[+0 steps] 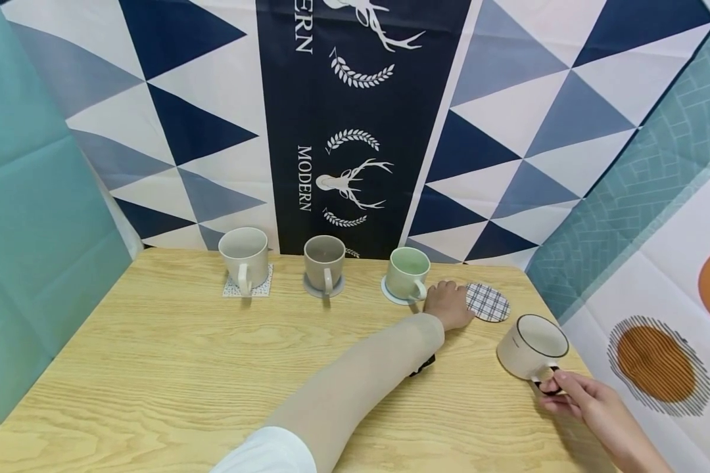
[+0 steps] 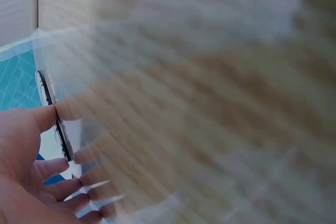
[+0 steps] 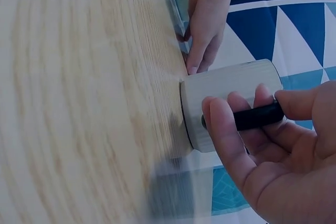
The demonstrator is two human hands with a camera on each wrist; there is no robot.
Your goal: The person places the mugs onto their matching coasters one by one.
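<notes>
My right hand [image 1: 586, 404] grips the black handle of a white mug [image 1: 517, 351] with a dark rim, at the table's right side. In the right wrist view the fingers of my right hand [image 3: 278, 150] curl around the handle, and the mug's base is right at the wooden surface. My left hand [image 1: 449, 305] rests at the left edge of a round plaid coaster [image 1: 488, 302]. Its thumb [image 2: 44, 116] touches the coaster's edge in the left wrist view, fingers loosely spread on the table. A green mug [image 1: 408, 272] on a pale round coaster [image 1: 390, 292] stands just left of that hand.
Along the back edge of the wooden table [image 1: 154, 368] stand a white mug [image 1: 245, 256] on a speckled square coaster [image 1: 263, 288] and a grey-brown mug [image 1: 324, 263] on a grey round coaster [image 1: 315, 289]. Patterned cloth [image 1: 213, 118] hangs behind, and more cloth [image 1: 657, 295] borders the right side.
</notes>
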